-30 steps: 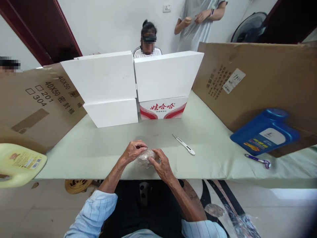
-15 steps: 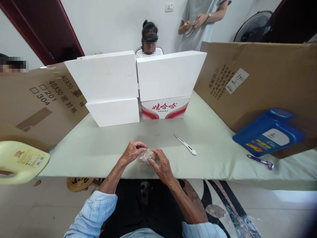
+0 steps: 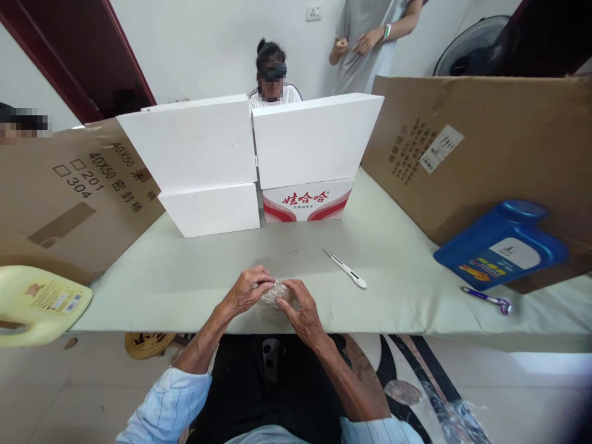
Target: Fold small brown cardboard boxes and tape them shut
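Observation:
A small round bundle of clear, crinkled plastic (image 3: 274,293) rests at the front edge of the table, between both hands. My left hand (image 3: 247,291) is closed at its left side, thumb and fingers pinched at the plastic's upper edge. From the right, my right hand (image 3: 303,308) curls thumb and fingers around it. Whether something is inside the plastic I cannot make out. A white utility knife (image 3: 345,269) lies to the right of my right hand, touched by neither hand.
Stacked white boxes (image 3: 185,148) stand ahead, with large brown cartons (image 3: 485,135) on both sides. A blue bottle (image 3: 504,246) and a purple pen-like tool (image 3: 486,300) lie right; a yellow jug (image 3: 41,305) lies left. A seated person (image 3: 277,92) and a standing person (image 3: 365,49) are beyond.
My left thumb has shifted slightly along the top of the plastic, and the left fingers are a little more raised. The right hand keeps its hold. The standing person's hands moved apart slightly.

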The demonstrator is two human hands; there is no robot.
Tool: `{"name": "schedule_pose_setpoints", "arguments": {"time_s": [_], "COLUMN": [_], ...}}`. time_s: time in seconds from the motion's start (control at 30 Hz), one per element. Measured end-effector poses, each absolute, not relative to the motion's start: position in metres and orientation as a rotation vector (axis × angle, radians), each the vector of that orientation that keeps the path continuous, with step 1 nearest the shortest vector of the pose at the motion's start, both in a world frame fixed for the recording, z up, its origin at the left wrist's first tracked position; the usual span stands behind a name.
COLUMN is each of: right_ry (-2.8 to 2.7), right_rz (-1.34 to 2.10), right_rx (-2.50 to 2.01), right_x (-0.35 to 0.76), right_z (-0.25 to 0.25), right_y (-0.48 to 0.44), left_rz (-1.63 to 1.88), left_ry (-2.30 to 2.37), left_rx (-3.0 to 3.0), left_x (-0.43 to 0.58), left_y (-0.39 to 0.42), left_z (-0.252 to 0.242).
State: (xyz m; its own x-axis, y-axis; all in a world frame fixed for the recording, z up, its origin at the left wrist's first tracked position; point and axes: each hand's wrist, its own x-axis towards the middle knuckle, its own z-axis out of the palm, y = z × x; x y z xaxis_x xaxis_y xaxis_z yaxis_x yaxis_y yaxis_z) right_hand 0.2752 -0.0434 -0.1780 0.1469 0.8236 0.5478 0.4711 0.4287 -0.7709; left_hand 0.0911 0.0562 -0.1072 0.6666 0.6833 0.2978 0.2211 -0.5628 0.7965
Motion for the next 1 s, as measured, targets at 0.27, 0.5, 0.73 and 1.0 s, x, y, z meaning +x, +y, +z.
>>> {"name": "schedule_pose_setpoints", "arguments": {"time_s": [0.27,0.5,0.73,1.0], "right_ry": [-1.521,-1.525,-1.525,-1.526], "right_rz": [0.325,0.339,0.333,0.307], "right_rx": [-1.196,-1.215,-1.212,-1.224], "right_x": [0.274,0.274,0.274,0.274], "right_z": [-0.18,-0.183,-0.185,-0.186], "right_y": [-0.043,-0.044,-0.044,-0.042], "left_rz": [0.817,0.867,0.884,0.853], "left_ry": [0.719,0.718,0.769,0.833], "left_rx": [2.056,2.102,2.039,1.833], "left_x": [0.09,0.094,0.1,0.1], "left_y": [0.052,0.051,0.051,0.049], "left_z": [-0.114,-0.125,-0.131,-0.136]}}
